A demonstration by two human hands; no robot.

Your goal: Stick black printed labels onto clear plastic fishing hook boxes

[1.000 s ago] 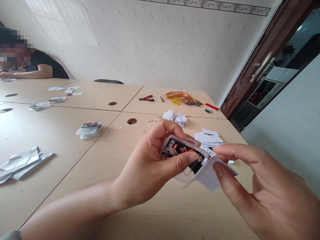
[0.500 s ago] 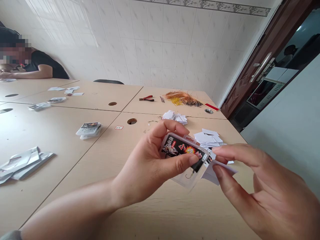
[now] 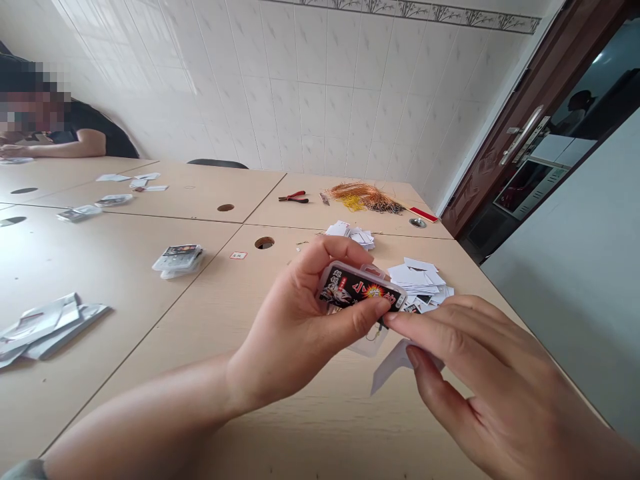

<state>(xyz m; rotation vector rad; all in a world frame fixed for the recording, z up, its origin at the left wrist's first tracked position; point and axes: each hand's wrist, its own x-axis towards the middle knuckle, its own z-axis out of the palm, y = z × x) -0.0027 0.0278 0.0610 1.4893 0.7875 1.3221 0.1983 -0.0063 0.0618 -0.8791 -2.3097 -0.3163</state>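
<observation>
My left hand (image 3: 300, 333) is closed around a small clear plastic fishing hook box (image 3: 345, 283) with a black printed label, its thumb lying across the front. Under the label a curved hook (image 3: 372, 333) shows through the clear plastic. My right hand (image 3: 495, 380) pinches a folded white paper card (image 3: 393, 365) just below and to the right of the box. Its index fingertip touches the box near my left thumb. Part of the card is hidden behind the right fingers.
Beyond my hands lie piles of white cards (image 3: 417, 275), red-handled pliers (image 3: 294, 197) and a bundle of orange line (image 3: 363, 193). Stacked clear boxes (image 3: 179, 260) and silvery packets (image 3: 53, 327) are on the left. A person (image 3: 93, 133) sits at the far left.
My right hand has moved left and turned over the box's lower right, bringing the white card lower and further left. The box has tilted slightly in my left hand.
</observation>
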